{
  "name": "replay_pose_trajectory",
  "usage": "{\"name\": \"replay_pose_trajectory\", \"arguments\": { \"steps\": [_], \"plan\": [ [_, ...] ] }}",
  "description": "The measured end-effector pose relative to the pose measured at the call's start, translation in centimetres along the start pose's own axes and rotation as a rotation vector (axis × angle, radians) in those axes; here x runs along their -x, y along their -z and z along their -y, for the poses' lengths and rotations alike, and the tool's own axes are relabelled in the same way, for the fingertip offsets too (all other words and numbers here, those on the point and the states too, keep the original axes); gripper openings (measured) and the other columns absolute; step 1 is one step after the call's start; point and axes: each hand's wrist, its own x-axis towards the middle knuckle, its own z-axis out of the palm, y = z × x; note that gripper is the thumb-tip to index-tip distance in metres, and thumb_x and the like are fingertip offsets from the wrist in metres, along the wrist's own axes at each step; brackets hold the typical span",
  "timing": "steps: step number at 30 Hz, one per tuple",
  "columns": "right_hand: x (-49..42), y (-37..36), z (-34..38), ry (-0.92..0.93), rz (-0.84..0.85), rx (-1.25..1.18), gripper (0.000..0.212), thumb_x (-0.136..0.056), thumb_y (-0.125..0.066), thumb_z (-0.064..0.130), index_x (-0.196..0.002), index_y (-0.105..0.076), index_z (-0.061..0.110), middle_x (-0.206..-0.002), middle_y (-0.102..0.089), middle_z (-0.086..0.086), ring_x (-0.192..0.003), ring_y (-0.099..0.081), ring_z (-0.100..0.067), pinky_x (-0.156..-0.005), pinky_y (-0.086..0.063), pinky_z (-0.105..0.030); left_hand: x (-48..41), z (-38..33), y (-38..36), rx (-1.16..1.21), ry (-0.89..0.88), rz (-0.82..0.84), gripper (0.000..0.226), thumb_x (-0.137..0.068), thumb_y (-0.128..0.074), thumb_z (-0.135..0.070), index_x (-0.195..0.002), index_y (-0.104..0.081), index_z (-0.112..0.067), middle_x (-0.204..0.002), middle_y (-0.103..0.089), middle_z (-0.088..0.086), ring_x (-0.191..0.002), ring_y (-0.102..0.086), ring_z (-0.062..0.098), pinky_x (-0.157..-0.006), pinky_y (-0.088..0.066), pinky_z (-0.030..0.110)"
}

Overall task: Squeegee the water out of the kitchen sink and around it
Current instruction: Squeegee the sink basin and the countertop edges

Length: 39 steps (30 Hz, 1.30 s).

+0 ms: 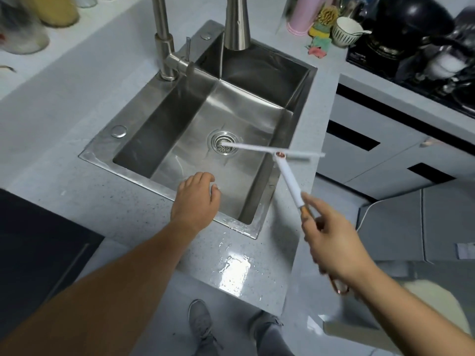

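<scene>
A steel sink [102, 154] is set into a pale speckled counter, with a round drain strainer [224, 146] in its wet floor. My right hand [331, 246] grips the copper-coloured end of a white T-shaped squeegee [289, 179]. Its thin blade hangs in the air across the sink's right wall, one end over the drain. My left hand [196, 201] rests palm down on the sink's near rim, fingers loosely spread, holding nothing. A puddle of water [235, 268] shines on the counter in front of the sink's near corner.
A tall steel faucet [237, 24] and its base [164, 47] rise at the back of the sink. A pink cup [303, 15], sponges and a white bowl [345, 30] stand back right beside a black stove [416, 44]. Jars line the back left. My shoes [203, 327] show below the counter's edge.
</scene>
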Motion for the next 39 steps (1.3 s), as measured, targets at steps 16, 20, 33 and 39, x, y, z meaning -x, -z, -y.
{"name": "replay_pose_trajectory", "arguments": {
  "steps": [16, 20, 33, 39],
  "plan": [
    [-12.4, 10.2, -4.2, 0.137, 0.709, 0.024, 0.054, -0.075, -0.076, 0.049, -0.121, -0.066, 0.024, -0.079, -0.071, -0.012, -0.061, -0.06, -0.02, -0.057, -0.054, -0.027, 4.9, 3.2, 2.8, 0.003, 0.341, -0.371, 0.029, -0.093, -0.043, -0.022, -0.103, -0.067, -0.01, -0.117, -0.062, 0.012, -0.107, -0.057, 0.031, -0.102, -0.041, 0.052],
    [-16.0, 9.3, -2.4, 0.206, 1.014, 0.183, 0.04, -0.083, -0.066, 0.016, -0.123, -0.066, 0.021, -0.085, -0.074, -0.013, -0.064, -0.061, -0.019, -0.061, -0.054, -0.028, 6.7, 2.1, 1.5, 0.008, 0.379, -0.405, 0.028, -0.098, -0.041, -0.023, -0.106, -0.065, -0.012, -0.121, -0.06, 0.01, -0.111, -0.055, 0.029, -0.105, -0.039, 0.05],
    [-21.5, 1.1, 1.7, 0.632, 1.181, 0.629, 0.037, -0.097, -0.058, 0.003, -0.124, -0.071, 0.026, -0.072, -0.066, 0.011, -0.062, -0.054, -0.006, -0.066, -0.048, -0.026, 7.7, -1.9, -1.2, 0.086, 0.63, -0.57, 0.058, -0.099, -0.025, -0.05, -0.134, -0.05, -0.011, -0.131, -0.057, 0.01, -0.125, -0.051, 0.026, -0.112, -0.037, 0.047],
    [-28.1, 6.4, 2.5, 0.657, 0.999, 0.783, 0.048, -0.092, -0.065, 0.003, -0.099, -0.076, 0.049, -0.098, -0.077, -0.002, -0.096, -0.068, -0.028, -0.093, -0.051, -0.038, 7.5, -1.4, -1.8, -0.019, 0.601, -0.556, 0.053, -0.101, -0.029, -0.048, -0.127, -0.054, -0.009, -0.122, -0.06, 0.01, -0.116, -0.054, 0.027, -0.108, -0.041, 0.048]
  ]
}}
